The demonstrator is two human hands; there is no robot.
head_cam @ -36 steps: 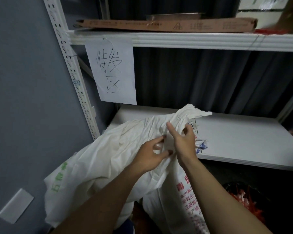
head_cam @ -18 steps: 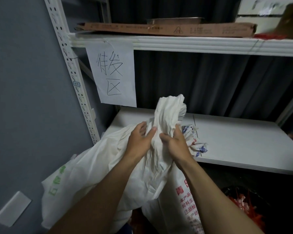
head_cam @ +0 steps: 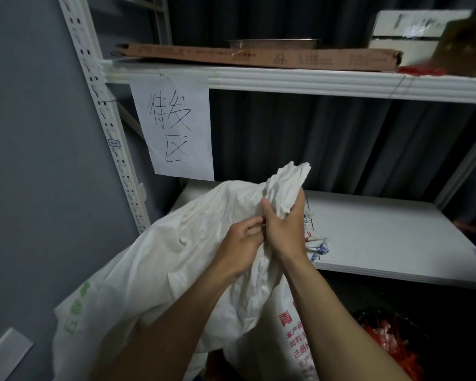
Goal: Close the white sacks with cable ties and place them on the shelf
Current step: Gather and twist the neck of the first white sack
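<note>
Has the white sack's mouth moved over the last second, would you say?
Yes: the sack's mouth has risen above the lower edge of the paper sign and drawn left toward it, bunched in the right hand.

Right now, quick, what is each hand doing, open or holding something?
Left hand: fingers curled, pinching the white sack just below its gathered neck.
Right hand: gripping that gathered neck.

Matt, crinkled woven-plastic sack [head_cam: 176, 257]

wall [head_cam: 33, 160]: grey-blue, left | rack upright [head_cam: 103, 114]: white, perforated | curtain [head_cam: 327, 144]: dark, pleated, behind it | light: dim
</note>
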